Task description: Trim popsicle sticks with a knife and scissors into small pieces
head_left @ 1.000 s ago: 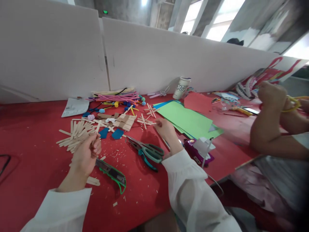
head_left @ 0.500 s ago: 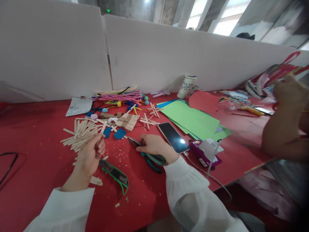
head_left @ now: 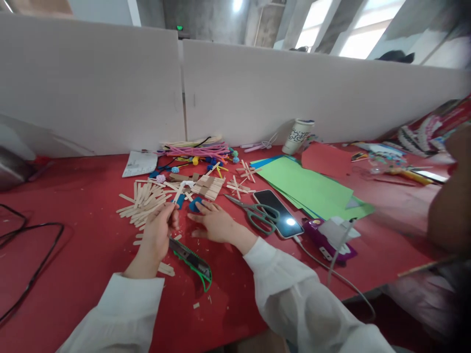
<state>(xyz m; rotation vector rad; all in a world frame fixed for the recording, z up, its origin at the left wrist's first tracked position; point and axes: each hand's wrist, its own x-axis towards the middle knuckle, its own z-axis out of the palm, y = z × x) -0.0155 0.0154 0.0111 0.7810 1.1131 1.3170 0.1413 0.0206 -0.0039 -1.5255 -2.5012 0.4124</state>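
My left hand [head_left: 158, 233] is closed around the lower end of a craft stick [head_left: 178, 193], which points up and away from it. Fingers apart, my right hand [head_left: 217, 223] reaches over the table with its fingertips at a small blue piece [head_left: 195, 204]. Whether they press on it or hover, I cannot tell. Green-handled scissors [head_left: 263, 218] lie to the right of that hand, partly over a phone [head_left: 279, 213]. A green utility knife [head_left: 192, 261] rests on the table beside my left hand. Another blue piece [head_left: 180, 200] sits behind the stick.
Loose craft sticks [head_left: 145, 198] are piled at the left, with a joined stick panel [head_left: 208, 186] near them. Pink pipe cleaners [head_left: 198, 149] lie by the white partition [head_left: 294, 83]. Green paper [head_left: 309, 184], a cup [head_left: 298, 136] and a purple device [head_left: 327, 240] occupy the right. Another person's arm [head_left: 447, 211] is at the far right.
My right hand has let go of the scissors, now lying by the phone, and moved left to the blue piece. My left hand still holds the craft stick. The view has shifted left.
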